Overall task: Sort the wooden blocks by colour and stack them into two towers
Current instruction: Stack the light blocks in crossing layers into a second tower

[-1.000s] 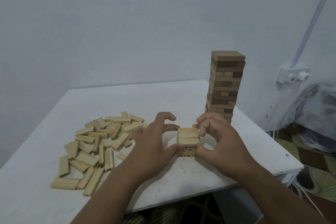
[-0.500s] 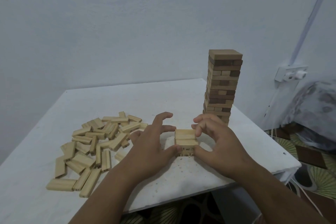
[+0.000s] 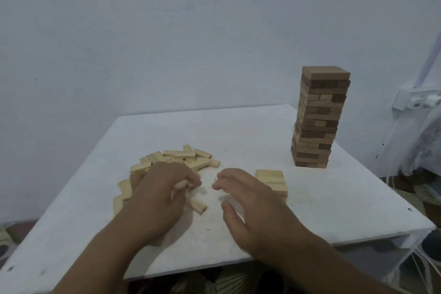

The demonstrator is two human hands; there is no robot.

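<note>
Head view, surface: I see a white table point(image 3: 250, 126), matt and a little scuffed, its corner toward me
Head view, room: a plain pale wall point(image 3: 191, 43) behind the table; a white wall socket point(image 3: 416, 100) at far right; patterned flooring low on the right
Tall tower: a stack of mixed light and dark wooden blocks point(image 3: 318, 119) stands upright near the table's far right edge, leaning very slightly, layers crossing at right angles
Short stack: a low pile of pale blocks point(image 3: 272, 181) sits just beyond my right hand, long axes running left to right
Loose pile: pale blocks point(image 3: 181, 157) lie scattered flat on the left, pointing every way; one stray block point(image 3: 198, 205) lies between the hands, angled
Materials: smooth rectangular bars of bare wood, square-edged
Left hand point(image 3: 162, 196): curled down over the loose pile, fingertips pinched on a pale block, partly blurred
Right hand point(image 3: 248, 200): hovering empty, fingers loosely bent, beside the short stack
</note>
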